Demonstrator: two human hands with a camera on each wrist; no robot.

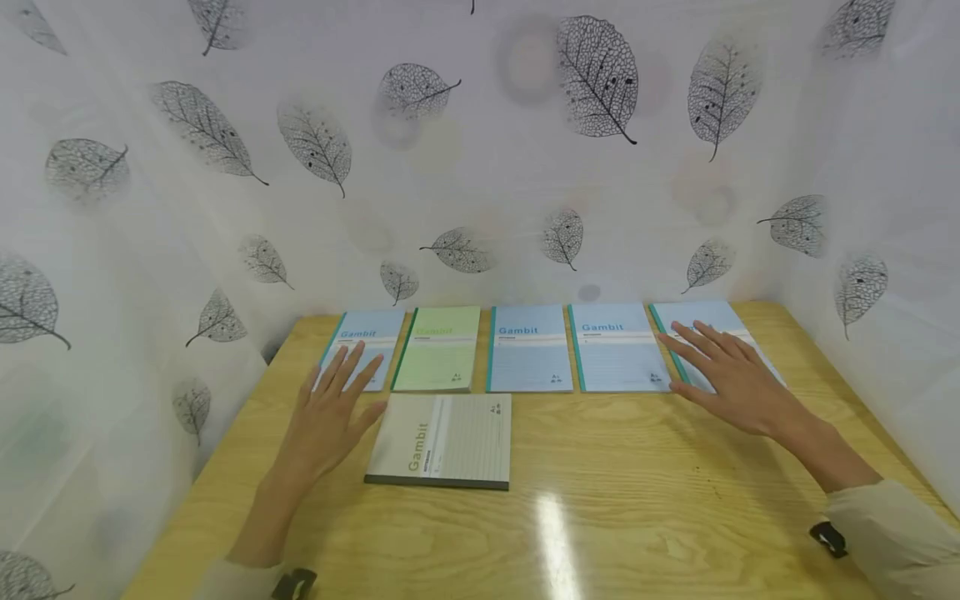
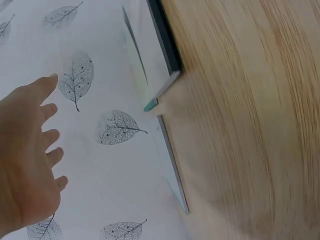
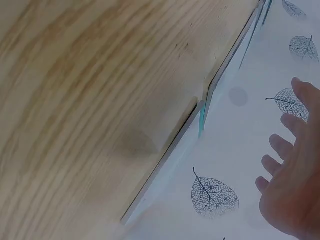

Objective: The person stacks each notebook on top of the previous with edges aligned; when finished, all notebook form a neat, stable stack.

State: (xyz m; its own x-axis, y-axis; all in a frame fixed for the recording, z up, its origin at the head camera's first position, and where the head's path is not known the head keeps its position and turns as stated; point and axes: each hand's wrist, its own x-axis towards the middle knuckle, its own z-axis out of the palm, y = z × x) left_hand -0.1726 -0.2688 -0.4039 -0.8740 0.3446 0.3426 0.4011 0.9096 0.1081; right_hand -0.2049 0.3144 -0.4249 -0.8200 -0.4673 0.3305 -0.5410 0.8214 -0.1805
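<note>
My left hand (image 1: 327,425) is spread above the leftmost blue notebook (image 1: 375,323), its fingertips overlapping the cover in the head view. Its thumb comes close to the corner of a beige notebook (image 1: 472,437), which lies sideways in front of the row with its dark spine toward me. My right hand (image 1: 738,383) hovers with fingers spread over the rightmost blue notebook (image 1: 697,315), partly hiding it. Both wrist views show the left hand (image 2: 25,160) and the right hand (image 3: 300,170) holding nothing, with the notebooks' edges below them.
Between the hands, a green notebook (image 1: 438,354) and two blue notebooks, one left (image 1: 530,362) and one right (image 1: 618,362), continue the row along the back of the wooden table (image 1: 637,500). A white leaf-print curtain (image 1: 495,167) encloses the back and sides.
</note>
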